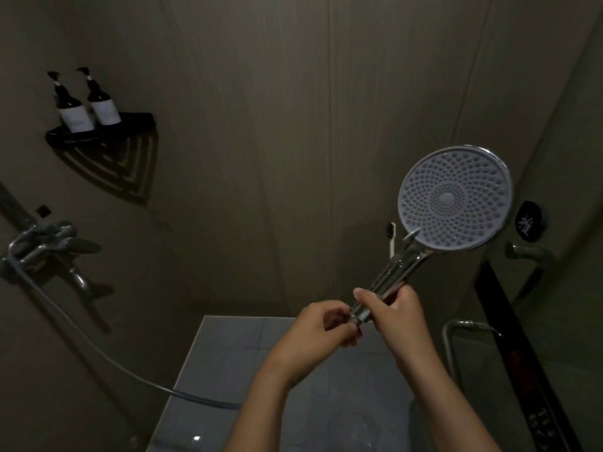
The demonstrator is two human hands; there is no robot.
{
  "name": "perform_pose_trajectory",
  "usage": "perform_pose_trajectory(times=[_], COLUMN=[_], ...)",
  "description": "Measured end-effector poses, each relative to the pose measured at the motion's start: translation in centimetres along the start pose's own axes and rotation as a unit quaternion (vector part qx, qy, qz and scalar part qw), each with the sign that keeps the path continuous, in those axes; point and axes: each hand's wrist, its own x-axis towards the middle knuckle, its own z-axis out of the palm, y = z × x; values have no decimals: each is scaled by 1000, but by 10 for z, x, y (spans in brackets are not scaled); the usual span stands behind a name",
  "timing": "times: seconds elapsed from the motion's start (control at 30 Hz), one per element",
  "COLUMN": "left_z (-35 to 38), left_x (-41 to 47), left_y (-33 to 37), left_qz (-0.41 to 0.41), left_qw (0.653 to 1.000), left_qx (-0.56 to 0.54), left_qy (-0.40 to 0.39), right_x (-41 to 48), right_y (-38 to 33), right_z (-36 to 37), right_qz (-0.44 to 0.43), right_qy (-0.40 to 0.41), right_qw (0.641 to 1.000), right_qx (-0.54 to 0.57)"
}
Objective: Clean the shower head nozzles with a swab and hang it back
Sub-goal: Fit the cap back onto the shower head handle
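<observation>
Right hand [394, 308] grips shower head [455, 199] by chrome handle, held up mid-air, round grey dotted nozzle face toward camera. Left hand [321, 326] pinches handle base. Bottles [73, 115]: white labels unreadable.

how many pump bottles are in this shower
2. Both stand side by side on the black corner shelf at upper left: the left bottle and the right bottle just beside it. None appear hidden.
</observation>
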Motion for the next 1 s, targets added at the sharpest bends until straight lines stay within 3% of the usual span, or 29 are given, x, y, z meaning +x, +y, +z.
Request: perform_pose_trajectory(times=[0.1,0.27,0.67,0.8,0.87,1.0], left_z=[-6,-3,6,13,12,4], left_x=[-3,-1,2,4,6,1], left_y=[1,-4,-8,-10,-12,-6], left_qz=[4,18,39,38,18,-32], left_qw=[998,997,987,981,988,996], left_qx=[-56,-73,-27,38,42,-73], left_qy=[-11,33,151,186,151,-51], right_x=[1,1,-3,-7,-9,-10], right_y=[0,-1,-5,-6,-8,-12], right_z=[2,3,2,5,6,1], right_qz=[6,11,12,13,8,8], right_qy=[-4,2,-3,-16,-17,-22], right_qw=[1000,1000,1000,1000,1000,1000], right_qx=[12,16,-1,8,-3,18])
